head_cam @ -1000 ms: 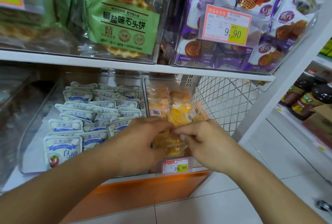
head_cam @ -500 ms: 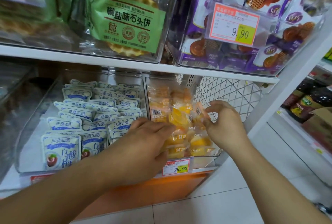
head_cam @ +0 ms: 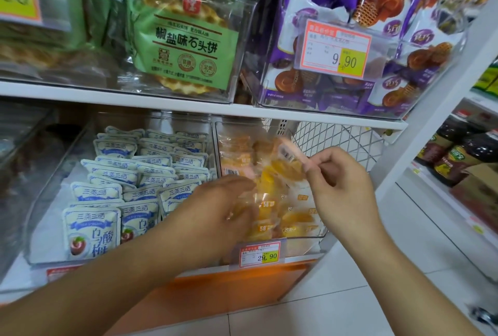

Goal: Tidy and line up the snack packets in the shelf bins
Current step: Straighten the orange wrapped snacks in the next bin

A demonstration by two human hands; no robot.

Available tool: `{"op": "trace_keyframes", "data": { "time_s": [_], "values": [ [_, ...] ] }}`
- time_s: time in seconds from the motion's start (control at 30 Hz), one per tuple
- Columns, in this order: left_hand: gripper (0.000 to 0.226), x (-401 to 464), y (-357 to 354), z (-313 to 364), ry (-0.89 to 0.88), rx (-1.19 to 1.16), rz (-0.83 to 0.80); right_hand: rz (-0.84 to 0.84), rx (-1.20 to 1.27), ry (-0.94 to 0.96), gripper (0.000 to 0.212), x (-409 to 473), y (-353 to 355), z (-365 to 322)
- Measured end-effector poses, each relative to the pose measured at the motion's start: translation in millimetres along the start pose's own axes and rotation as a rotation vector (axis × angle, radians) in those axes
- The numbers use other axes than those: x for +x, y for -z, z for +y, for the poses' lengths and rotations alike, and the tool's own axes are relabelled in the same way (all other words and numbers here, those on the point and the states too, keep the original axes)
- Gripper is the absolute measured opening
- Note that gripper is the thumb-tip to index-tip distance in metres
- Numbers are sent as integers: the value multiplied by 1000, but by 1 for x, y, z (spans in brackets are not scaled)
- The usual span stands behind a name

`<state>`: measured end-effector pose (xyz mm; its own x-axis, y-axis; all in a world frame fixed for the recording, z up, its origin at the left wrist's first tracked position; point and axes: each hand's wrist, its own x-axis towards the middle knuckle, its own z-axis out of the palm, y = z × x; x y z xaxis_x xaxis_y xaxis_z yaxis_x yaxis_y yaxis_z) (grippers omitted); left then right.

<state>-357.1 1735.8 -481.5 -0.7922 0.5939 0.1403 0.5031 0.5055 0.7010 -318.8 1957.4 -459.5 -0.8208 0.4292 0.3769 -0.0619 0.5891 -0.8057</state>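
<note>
Your right hand (head_cam: 342,187) pinches a clear packet (head_cam: 289,156) above the bin (head_cam: 320,236), left hand (head_cam: 223,209) blurred, grip unclear; a thin corner pinch might slip.

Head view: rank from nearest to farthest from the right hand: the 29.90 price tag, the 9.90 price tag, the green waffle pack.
From the right hand:
1. 29.90 price tag, below and left, on the lower bin's front.
2. 9.90 price tag, straight above, on the upper shelf's purple-packet bin.
3. green waffle pack, up and far left, in the upper shelf bin.
</note>
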Motion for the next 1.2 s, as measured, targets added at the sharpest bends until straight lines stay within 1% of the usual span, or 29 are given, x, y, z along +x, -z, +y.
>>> {"op": "trace_keyframes", "data": {
  "time_s": [0.07,0.1,0.13,0.17,0.2,0.23,0.27,0.3,0.4,0.43,0.47,0.5,0.57,0.6,0.63,0.7,0.77,0.83,0.87,0.93,1.0,1.1,1.17,1.2],
  "values": [
    [29,5,4,10,127,-362,53,-94,102,56,18,-16,-3,-21],
    [25,7,7,14,164,-573,63,-177,131,66,17,-23,-6,-28],
    [26,9,9,15,193,-750,65,-279,126,62,16,-29,-8,-32],
    [28,11,10,14,238,-876,81,-385,85,52,14,-34,-10,-35],
    [27,10,11,13,272,-937,108,-472,27,43,13,-37,-11,-36],
    [23,9,12,11,302,-932,142,-519,-17,46,13,-37,-10,-36],
    [18,8,11,7,328,-886,171,-520,-33,58,16,-37,-9,-35],
    [16,7,11,5,354,-849,195,-482,-27,76,20,-36,-7,-36],
    [25,6,16,2,372,-842,202,-215,8,75,34,-27,-4,-30],
    [27,5,18,1,355,-859,188,-140,-6,37,35,-22,-4,-26],
    [28,5,19,1,335,-876,174,-102,-9,-19,35,-20,-3,-24],
    [30,4,19,1,320,-890,156,-105,22,-87,37,-18,-3,-22],
    [30,2,19,4,302,-896,112,-201,184,-218,37,-18,-1,-20],
    [30,3,18,5,297,-885,98,-259,272,-252,31,-19,-1,-21],
    [30,3,17,6,286,-854,92,-295,333,-246,23,-20,0,-22],
    [29,3,15,5,221,-697,121,-265,337,-176,16,-19,5,-22],
    [31,4,13,2,103,-392,135,-166,268,-115,18,-14,12,-20],
    [46,2,11,-2,76,-70,104,-110,151,-43,21,-8,22,-16],
    [55,1,10,-5,80,43,81,-114,73,-13,22,-6,27,-12],
    [65,1,2,-12,47,203,21,-189,-114,33,26,-3,36,-4],
    [68,1,-5,-16,3,306,-40,-304,-312,84,28,-3,40,3],
    [68,2,-5,-13,-24,361,-70,-444,-575,115,22,-3,38,7],
    [62,2,-2,-8,-23,339,-67,-486,-675,105,22,-2,38,9],
    [58,2,-1,-7,-29,314,-61,-487,-683,105,23,-1,39,10]
  ]
}}
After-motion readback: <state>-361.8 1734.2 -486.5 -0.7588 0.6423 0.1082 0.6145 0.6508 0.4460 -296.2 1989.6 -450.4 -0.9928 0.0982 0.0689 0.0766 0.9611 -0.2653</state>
